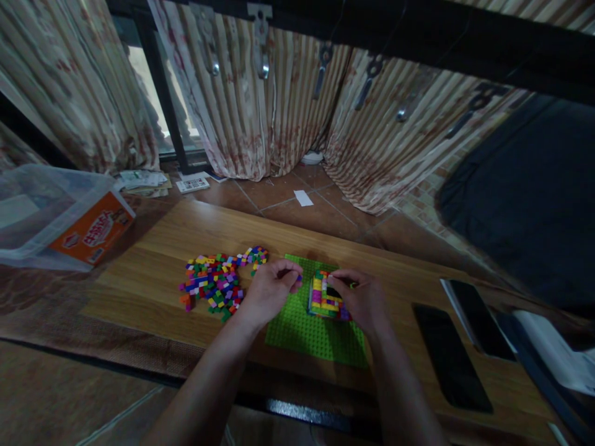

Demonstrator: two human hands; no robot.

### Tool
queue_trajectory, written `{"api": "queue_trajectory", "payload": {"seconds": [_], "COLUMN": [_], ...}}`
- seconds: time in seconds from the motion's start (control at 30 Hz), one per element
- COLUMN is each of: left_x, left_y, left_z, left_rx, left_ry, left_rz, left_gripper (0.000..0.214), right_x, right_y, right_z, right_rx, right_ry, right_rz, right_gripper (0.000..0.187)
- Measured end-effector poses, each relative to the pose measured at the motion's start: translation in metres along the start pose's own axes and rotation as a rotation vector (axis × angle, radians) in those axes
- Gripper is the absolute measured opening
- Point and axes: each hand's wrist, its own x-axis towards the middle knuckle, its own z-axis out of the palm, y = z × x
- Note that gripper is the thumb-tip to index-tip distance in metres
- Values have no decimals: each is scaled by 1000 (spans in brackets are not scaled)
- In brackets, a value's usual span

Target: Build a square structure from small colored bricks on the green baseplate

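A bright green studded baseplate [297, 334] lies on the wooden table. On it stands a small block build [321, 297] of yellow, magenta, green, red and white toy bricks, with a dark opening toward its right. My left hand [269, 292] hovers over the plate's left part, thumb and fingers pinched on a small purple-blue brick [298, 281]. My right hand [365, 297] is at the right side of the build, its fingertips closed together at the top; what they pinch is too small to tell. Left of my left hand spreads a pile of loose coloured bricks [214, 285].
The wooden table [149, 272] has two dark phone-like slabs [450, 356] on its right end. Beyond its left end stands a clear plastic bin [41, 186] with an orange label. Striped curtains [260, 124] hang behind, and papers [193, 184] lie on the floor.
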Motion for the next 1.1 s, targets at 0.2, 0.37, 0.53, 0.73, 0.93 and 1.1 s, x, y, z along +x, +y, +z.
{"api": "queue_trajectory", "payload": {"seconds": [0.2,0.37,0.53,0.73,0.93,1.1], "left_x": [0,0,0,-1,-3,-2], "left_y": [-1,-1,-2,1,4,3], "left_z": [-2,-2,-2,-2,-2,-2], "left_rx": [1,9,1,9,1,-8], "left_ry": [-1,1,9,24,24,28], "left_rz": [22,34,20,15,13,17], "left_gripper": [7,8,8,8,9,9], "right_x": [3,2,-1,-1,0,0], "right_y": [-3,-1,-2,-1,0,3], "right_z": [-7,-6,-4,-1,-1,-1], "right_rx": [-11,-63,-81,16,35,63], "right_ry": [-86,-80,-56,-44,-62,-39], "right_rz": [2,-71,-99,-28,-36,-24], "right_gripper": [18,18,21,21,22,26]}}
